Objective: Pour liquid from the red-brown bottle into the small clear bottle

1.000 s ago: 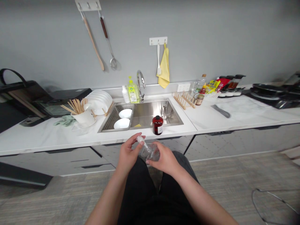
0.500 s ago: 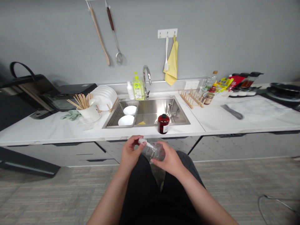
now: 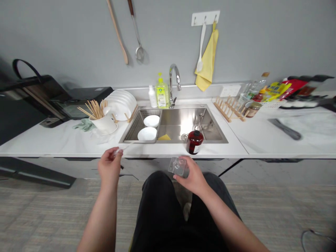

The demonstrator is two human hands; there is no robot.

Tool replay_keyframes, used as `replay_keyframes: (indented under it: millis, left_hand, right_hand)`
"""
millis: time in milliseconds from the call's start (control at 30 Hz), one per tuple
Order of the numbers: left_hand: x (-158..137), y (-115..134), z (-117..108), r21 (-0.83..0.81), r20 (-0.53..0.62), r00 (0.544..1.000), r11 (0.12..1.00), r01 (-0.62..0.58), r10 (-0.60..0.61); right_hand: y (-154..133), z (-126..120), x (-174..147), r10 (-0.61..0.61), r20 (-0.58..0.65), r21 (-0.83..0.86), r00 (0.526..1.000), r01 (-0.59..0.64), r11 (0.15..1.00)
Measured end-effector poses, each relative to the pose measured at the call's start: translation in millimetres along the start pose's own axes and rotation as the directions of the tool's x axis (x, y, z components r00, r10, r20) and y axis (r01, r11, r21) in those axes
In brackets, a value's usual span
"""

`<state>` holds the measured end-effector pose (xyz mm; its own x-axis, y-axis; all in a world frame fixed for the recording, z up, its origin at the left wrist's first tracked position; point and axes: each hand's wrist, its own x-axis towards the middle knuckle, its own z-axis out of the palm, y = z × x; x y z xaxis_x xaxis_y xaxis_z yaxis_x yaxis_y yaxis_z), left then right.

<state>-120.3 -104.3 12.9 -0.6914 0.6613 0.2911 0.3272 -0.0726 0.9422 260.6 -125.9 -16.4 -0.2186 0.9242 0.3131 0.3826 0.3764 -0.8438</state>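
Observation:
My left hand [image 3: 109, 163] is closed in a pinch on a small white pump-like top [image 3: 117, 152] at the counter's front edge. A thin pale tube [image 3: 128, 146] sticks out from it toward the sink. In front of the cabinet, my right hand [image 3: 193, 176] grips a clear square bottle [image 3: 177, 166] from its right side. The bottle is tilted so that its round neck faces me. Close beyond it on the counter edge stands a dark red bottle [image 3: 194, 142] with a black neck.
Behind the hands is a steel sink [image 3: 181, 120] with white bowls [image 3: 147, 134] in its basket and a yellow sponge [image 3: 164, 137]. A chopstick holder [image 3: 104, 125] and plates [image 3: 121, 105] stand left. Soap [image 3: 162, 93] is by the faucet [image 3: 173, 84]; a wooden rack [image 3: 229, 109] sits right.
My left hand has drawn the white top and its tube away from the clear bottle, to the left. My right hand still grips the bottle. The view has shifted slightly.

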Motion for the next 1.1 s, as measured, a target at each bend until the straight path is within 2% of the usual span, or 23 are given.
replay_keyframes:
  millis: [67, 133, 233, 333, 500, 667, 833, 1100]
  left_hand:
    - [32, -19, -10, 0.25, -0.055, 0.996, 0.967, -0.055, 0.071]
    - [63, -35, -15, 0.413, -0.07, 0.989, 0.906, -0.089, 0.129]
    - [105, -51, -11, 0.601, -0.059, 0.976, 0.788, -0.134, 0.211]
    - [128, -60, 3, 0.685, -0.002, 0.97, 0.707, -0.177, 0.244]
    - [131, -70, 17, 0.71, 0.039, 0.968, 0.675, -0.202, 0.249]
    - [129, -75, 16, 0.711, 0.081, 0.961, 0.661, -0.241, 0.263]
    - [132, -79, 15, 0.694, 0.148, 0.916, 0.621, -0.364, 0.372]
    - [130, -76, 15, 0.681, 0.168, 0.913, 0.626, -0.38, 0.372]
  right_hand:
    - [2, 4, 7, -0.02, -0.008, -0.008, 1.0, 0.02, 1.0]
    - [6, 8, 13, -0.031, -0.024, -0.006, 0.999, 0.031, 1.0]
    - [12, 12, 22, -0.002, -0.058, 0.0, 0.998, 0.002, 1.0]
    - [15, 17, 34, 0.047, -0.09, -0.008, 0.995, -0.048, 0.999]
    - [14, 25, 55, 0.043, -0.117, -0.043, 0.992, -0.049, 0.998]
    - [16, 36, 73, 0.046, -0.084, -0.078, 0.995, -0.053, 0.996]
    - [18, 48, 84, 0.038, -0.052, -0.162, 0.998, -0.046, 0.986]
    - [29, 51, 89, 0.028, -0.041, -0.201, 0.999, -0.035, 0.979]
